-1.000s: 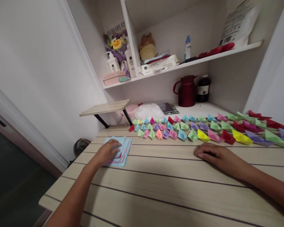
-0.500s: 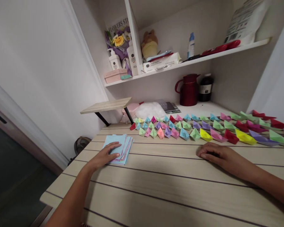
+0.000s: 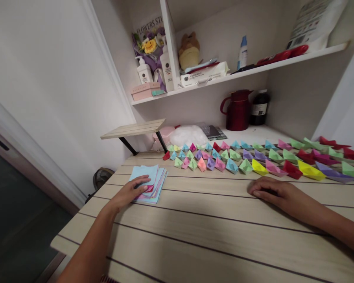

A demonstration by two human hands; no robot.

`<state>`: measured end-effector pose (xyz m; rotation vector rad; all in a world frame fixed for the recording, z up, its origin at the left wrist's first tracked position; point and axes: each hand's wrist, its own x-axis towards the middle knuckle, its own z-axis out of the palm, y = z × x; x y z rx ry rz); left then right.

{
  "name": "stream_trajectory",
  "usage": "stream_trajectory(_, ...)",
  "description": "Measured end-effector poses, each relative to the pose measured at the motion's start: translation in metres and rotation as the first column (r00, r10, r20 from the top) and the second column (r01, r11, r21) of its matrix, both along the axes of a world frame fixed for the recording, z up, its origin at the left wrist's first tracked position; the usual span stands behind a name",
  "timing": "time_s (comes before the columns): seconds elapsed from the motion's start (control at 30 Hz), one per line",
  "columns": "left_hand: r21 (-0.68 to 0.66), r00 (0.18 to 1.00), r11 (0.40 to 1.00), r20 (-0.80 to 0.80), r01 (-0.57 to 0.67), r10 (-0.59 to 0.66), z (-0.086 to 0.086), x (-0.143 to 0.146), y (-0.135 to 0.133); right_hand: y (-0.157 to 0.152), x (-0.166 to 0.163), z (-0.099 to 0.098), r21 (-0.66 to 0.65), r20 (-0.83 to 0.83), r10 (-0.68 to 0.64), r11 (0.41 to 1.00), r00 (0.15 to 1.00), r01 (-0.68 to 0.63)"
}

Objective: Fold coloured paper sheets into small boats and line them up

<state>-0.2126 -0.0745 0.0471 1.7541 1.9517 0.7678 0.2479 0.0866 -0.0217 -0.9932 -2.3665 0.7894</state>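
On the left of the table lies a stack of square coloured paper (image 3: 158,188), with a light blue sheet (image 3: 144,171) on top. My left hand (image 3: 132,192) rests over the stack, its thumb and fingers closed on the near edge of the top sheet. That edge is turned up, baring a magenta patch beneath. Farther right, my right hand (image 3: 267,188) lies on the tabletop, fingers loosely curled together, and I see nothing in it. Just beyond it stand folded paper boats (image 3: 259,168) of many colours, in several rows.
A small raised wooden shelf (image 3: 135,129) stands at the table's back left. Behind the boats are a white plastic bag (image 3: 188,135), a dark red jug (image 3: 238,112) and a dark bottle (image 3: 259,108). A wall shelf (image 3: 242,74) with bottles and a plush toy hangs above.
My left thumb has drawn back the near edge of the top light blue sheet, and magenta now shows beneath it. My right hand stays in place. The view has shifted slightly.
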Motion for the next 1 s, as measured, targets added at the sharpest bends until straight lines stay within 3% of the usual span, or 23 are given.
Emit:
stream_trajectory(0.23, 0.023, 0.998, 0.999, 0.034, -0.044, 0.043, -0.005, 0.003, 0.000, 0.001, 0.001, 0.000, 0.001, 0.010, 0.004, 1.000, 1.000, -0.004)
stream_trajectory(1.0, 0.033, 0.973, 0.999, 0.229, -0.030, 0.022, -0.008, -0.007, -0.003, 0.009, 0.006, -0.009, -0.003, 0.030, 0.039, 0.999, 0.999, -0.038)
